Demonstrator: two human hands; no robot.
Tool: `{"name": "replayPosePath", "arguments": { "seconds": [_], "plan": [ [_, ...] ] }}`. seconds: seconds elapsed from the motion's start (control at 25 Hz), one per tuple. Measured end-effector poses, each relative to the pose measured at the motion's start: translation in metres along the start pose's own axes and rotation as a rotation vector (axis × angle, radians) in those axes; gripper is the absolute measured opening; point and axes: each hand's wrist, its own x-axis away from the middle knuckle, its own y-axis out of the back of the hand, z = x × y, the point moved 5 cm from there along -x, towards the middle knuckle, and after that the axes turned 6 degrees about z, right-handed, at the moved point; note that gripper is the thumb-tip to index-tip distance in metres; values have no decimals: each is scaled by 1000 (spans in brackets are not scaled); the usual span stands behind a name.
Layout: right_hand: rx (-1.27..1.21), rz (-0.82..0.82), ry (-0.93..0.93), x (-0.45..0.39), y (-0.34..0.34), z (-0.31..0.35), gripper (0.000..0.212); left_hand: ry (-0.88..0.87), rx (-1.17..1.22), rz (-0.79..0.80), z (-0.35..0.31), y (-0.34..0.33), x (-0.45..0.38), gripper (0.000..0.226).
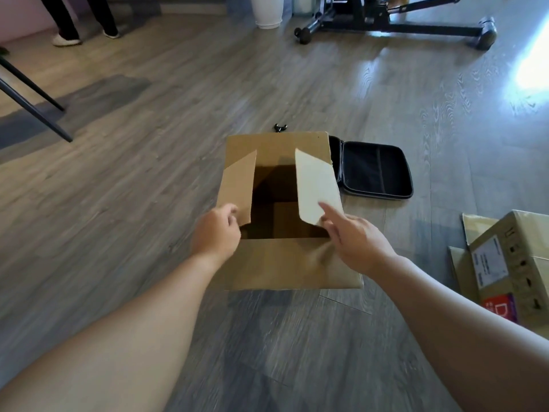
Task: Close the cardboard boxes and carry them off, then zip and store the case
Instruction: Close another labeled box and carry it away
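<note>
1. Standing on the grey wood-plank floor (pixel 124 179), an open cardboard box (pixel 285 263) is seen at the middle of the view, its inside dark.
2. The left side flap (pixel 239 185) is pinched at its near corner by the left hand (pixel 217 233), fingers curled round the edge.
3. The right side flap (pixel 318 185), pale on its lit face, is touched near its lower corner by the right hand (pixel 356 239); the forefinger is stretched along it, and a grip cannot be told.
4. An unzipped black case (pixel 374 171) is laid open just beyond the box's right side.
5. A second cardboard box (pixel 511 263), labelled, is seen at the right edge.
</note>
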Motion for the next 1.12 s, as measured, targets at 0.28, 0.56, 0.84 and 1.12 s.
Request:
{"name": "replayPosePath", "arguments": {
  "seconds": [0.28,0.56,0.84,1.12],
  "plan": [
    [94,257,-39,19,-20,-53,73,200,-232,361,41,-7,-1,70],
    [-442,-37,-264,29,3,-64,42,416,140,266,45,12,-11,49],
    [-588,-114,-479,24,5,-73,28,707,562,166,50,10,-9,28],
    [-313,-214,-517,17,6,-64,36,582,378,133,47,-1,-8,19]
  ]
}}
